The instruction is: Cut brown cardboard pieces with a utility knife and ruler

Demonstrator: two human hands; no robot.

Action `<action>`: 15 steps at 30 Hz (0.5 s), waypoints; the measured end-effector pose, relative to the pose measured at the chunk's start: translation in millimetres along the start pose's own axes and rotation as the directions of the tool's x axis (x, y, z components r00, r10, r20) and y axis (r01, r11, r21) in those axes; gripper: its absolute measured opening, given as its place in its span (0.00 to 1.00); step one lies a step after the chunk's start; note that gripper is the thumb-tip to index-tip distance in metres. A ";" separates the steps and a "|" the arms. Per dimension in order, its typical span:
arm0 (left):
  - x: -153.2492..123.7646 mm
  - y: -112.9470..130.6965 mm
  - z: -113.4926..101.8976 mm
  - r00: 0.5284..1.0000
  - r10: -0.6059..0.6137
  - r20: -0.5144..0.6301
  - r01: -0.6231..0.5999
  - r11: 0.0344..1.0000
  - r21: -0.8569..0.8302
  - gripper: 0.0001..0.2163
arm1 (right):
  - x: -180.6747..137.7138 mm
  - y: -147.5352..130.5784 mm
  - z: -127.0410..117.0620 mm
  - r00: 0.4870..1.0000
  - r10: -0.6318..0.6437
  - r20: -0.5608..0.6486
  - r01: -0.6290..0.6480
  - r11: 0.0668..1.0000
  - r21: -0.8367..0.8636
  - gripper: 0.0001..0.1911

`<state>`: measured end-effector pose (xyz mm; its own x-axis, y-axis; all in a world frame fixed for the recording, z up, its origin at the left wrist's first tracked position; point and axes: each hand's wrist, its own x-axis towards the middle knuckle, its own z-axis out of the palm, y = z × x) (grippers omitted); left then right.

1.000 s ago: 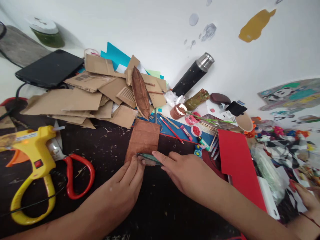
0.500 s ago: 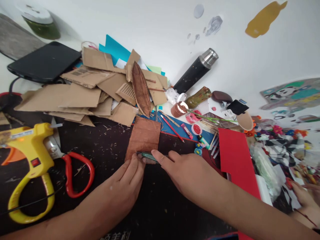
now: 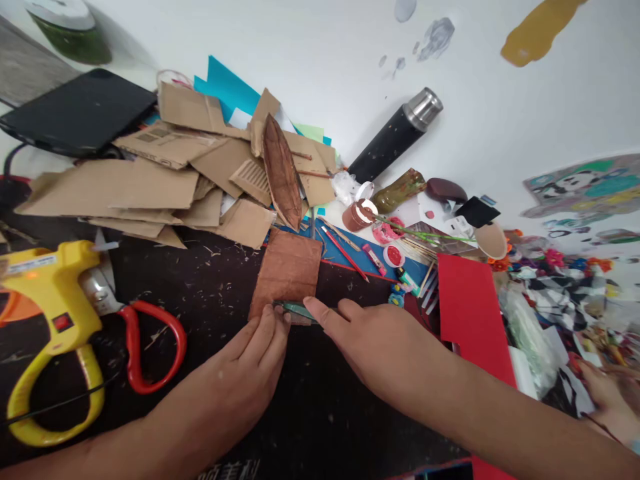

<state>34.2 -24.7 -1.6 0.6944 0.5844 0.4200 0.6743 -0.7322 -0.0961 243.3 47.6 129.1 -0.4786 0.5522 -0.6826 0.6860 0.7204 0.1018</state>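
Brown card [image 3: 287,267] flat on dark table [image 3: 305,427], in front of the person, between the pile of cardboard [image 3: 155,183] and the two hands. Left hand [image 3: 240,373]: fingers together, tips on the card's near edge and close to the cutter's tip; thumb hidden from me, so whether it pinches or only presses I cannot tell. Right hand [image 3: 380,340]: closed around a green cutter [image 3: 299,309], forefinger stretched along its top. Cutter lies low over the card's near edge, tip towards the left fingers; depth of contact not readable.

Left side of table: yellow glue gun [image 3: 73,293], with red-handled scissors [image 3: 181,347] just beside it. Brown boat shape [image 3: 281,170] leans on the right part of the pile, its lower end near the card's far edge.

Beyond the card: blue mat [image 3: 327,252] bearing a red pencil [image 3: 345,253]; further back, brown paint pot [image 3: 354,219] and black flask [image 3: 387,143], the flask appearing tilted. Right: red sheet [image 3: 467,313] near the right forearm. Far right edge: another person's hand [image 3: 603,390], blurred, among mixed craft scraps.
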 end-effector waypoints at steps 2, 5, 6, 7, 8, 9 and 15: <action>0.1 -0.1 -0.6 1.000 -0.001 0.007 0.000 1.000 0.001 0.26 | -0.2 -0.1 -2.7 1.000 0.001 0.006 -0.001 1.000 -0.011 0.48; 0.6 -0.3 -0.8 1.000 0.007 0.002 -0.007 1.000 0.002 0.26 | 0.1 0.1 -6.7 1.000 -0.002 0.026 0.002 1.000 -0.015 0.48; 0.9 -0.3 -0.7 1.000 0.010 0.001 -0.010 1.000 0.004 0.26 | 0.3 0.0 -7.8 1.000 -0.003 0.027 0.004 1.000 -0.012 0.48; 1.1 -0.2 -0.4 1.000 0.012 -0.002 -0.012 1.000 0.007 0.26 | 0.7 -0.4 -8.7 1.000 -0.004 0.025 0.005 1.000 -0.009 0.48; 1.3 0.0 -0.1 1.000 0.015 -0.001 -0.015 1.000 0.012 0.26 | 1.1 -1.0 -9.5 1.000 -0.004 0.021 0.004 1.000 -0.007 0.47; 1.5 0.4 0.3 1.000 0.016 0.001 -0.016 1.000 0.018 0.26 | 1.6 -1.5 -10.1 1.000 -0.002 0.018 0.003 1.000 -0.009 0.47; 0.1 2.2 2.0 1.000 0.009 -0.001 -0.009 1.000 0.028 0.26 | 3.6 1.8 -9.4 1.000 -0.017 -0.005 0.017 1.000 -0.005 0.45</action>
<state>36.2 -25.5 -3.5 0.7000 0.5777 0.4198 0.6751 -0.7271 -0.1250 237.7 54.9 133.7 -0.4929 0.5419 -0.6808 0.6748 0.7320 0.0941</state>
